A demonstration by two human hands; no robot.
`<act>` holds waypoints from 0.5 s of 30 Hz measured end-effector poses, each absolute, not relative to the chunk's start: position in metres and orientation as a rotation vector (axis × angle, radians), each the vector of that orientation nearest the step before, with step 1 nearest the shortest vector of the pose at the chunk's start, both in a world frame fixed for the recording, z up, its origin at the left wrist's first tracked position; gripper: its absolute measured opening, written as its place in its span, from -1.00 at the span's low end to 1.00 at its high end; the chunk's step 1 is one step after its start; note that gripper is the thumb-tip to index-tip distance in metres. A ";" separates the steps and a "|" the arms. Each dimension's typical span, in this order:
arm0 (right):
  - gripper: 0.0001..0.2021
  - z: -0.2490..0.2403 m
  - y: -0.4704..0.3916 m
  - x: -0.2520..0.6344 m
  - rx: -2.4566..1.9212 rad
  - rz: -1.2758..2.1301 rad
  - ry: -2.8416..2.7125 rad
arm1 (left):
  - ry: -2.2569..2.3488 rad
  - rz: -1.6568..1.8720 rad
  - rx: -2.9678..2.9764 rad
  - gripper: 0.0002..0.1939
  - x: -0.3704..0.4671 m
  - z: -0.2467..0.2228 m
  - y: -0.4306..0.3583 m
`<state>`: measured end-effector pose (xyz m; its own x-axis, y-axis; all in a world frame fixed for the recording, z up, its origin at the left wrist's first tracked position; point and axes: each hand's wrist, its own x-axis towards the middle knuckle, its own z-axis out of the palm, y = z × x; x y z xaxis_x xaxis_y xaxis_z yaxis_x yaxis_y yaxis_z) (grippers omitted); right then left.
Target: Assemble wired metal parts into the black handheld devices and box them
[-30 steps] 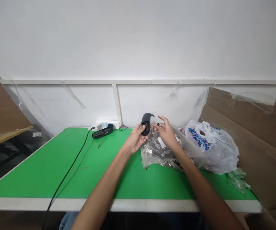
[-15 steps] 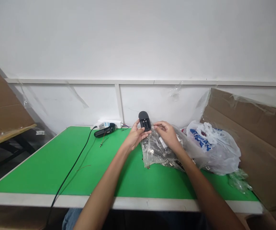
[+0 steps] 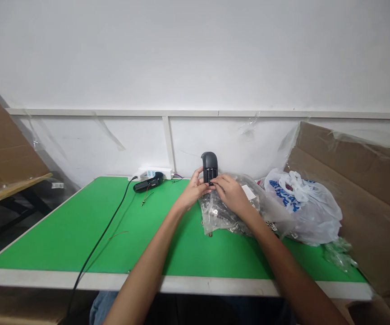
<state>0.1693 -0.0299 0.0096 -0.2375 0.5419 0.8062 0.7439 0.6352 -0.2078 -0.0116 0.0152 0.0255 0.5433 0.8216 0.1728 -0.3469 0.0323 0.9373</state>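
My left hand [image 3: 193, 190] grips a black plastic housing [image 3: 209, 160] with a rounded top and an open battery compartment facing me. It is held upright above the far part of the table. My right hand [image 3: 230, 192] is closed in a pinch, its fingertips at the lower end of the compartment. Whatever sits between those fingertips is too small to make out. Below and behind the right hand lies a clear plastic bag [image 3: 215, 219] of small metal parts, with a white label [image 3: 248, 192].
A white knotted plastic bag [image 3: 316, 216] sits at the right beside cardboard [image 3: 346, 194]. At the back left, a black handheld device [image 3: 147, 183] with loose wires lies by a white power strip [image 3: 159, 173]. A black cable [image 3: 105, 232] crosses the green table [image 3: 62, 225].
My right hand has come left to the housing, and its fingertips now meet the compartment's lower end. The housing has turned slightly and shifted a little up and right.
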 end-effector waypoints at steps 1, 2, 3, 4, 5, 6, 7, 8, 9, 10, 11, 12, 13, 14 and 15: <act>-0.76 0.009 -0.030 0.169 -1.023 -0.270 -1.923 | 0.479 0.951 1.239 -0.14 -0.012 0.025 0.016; -0.75 0.009 -0.030 0.169 -1.024 -0.266 -1.930 | 0.475 0.950 1.243 -0.13 -0.012 0.024 0.017; -0.75 0.009 -0.030 0.169 -1.021 -0.260 -1.934 | 0.472 0.951 1.243 -0.12 -0.012 0.023 0.017; -0.75 0.009 -0.030 0.170 -1.018 -0.253 -1.935 | 0.469 0.954 1.240 -0.12 -0.012 0.023 0.018; -0.75 0.009 -0.030 0.170 -1.016 -0.245 -1.934 | 0.465 0.958 1.233 -0.12 -0.012 0.023 0.018; -0.75 0.010 -0.030 0.169 -1.015 -0.236 -1.932 | 0.462 0.962 1.225 -0.13 -0.012 0.023 0.018; -0.75 0.010 -0.031 0.169 -1.016 -0.229 -1.930 | 0.461 0.967 1.217 -0.14 -0.011 0.024 0.017; -0.75 0.011 -0.031 0.169 -1.017 -0.224 -1.928 | 0.464 0.971 1.209 -0.14 -0.011 0.024 0.017; -0.75 0.011 -0.031 0.169 -1.016 -0.221 -1.928 | 0.469 0.974 1.201 -0.14 -0.011 0.025 0.016; -0.75 0.011 -0.031 0.168 -1.011 -0.219 -1.928 | 0.475 0.975 1.196 -0.13 -0.011 0.026 0.015; -0.74 0.011 -0.032 0.168 -1.006 -0.218 -1.928 | 0.480 0.976 1.191 -0.12 -0.011 0.027 0.015; -0.74 0.011 -0.032 0.168 -1.002 -0.219 -1.928 | 0.481 0.979 1.187 -0.11 -0.011 0.027 0.014; -0.74 0.012 -0.032 0.168 -1.001 -0.224 -1.927 | 0.480 0.982 1.183 -0.11 -0.010 0.028 0.014; -0.74 0.012 -0.033 0.168 -1.002 -0.234 -1.926 | 0.476 0.987 1.181 -0.11 -0.010 0.028 0.013; -0.74 0.012 -0.033 0.167 -1.006 -0.246 -1.923 | 0.472 0.994 1.182 -0.11 -0.010 0.028 0.013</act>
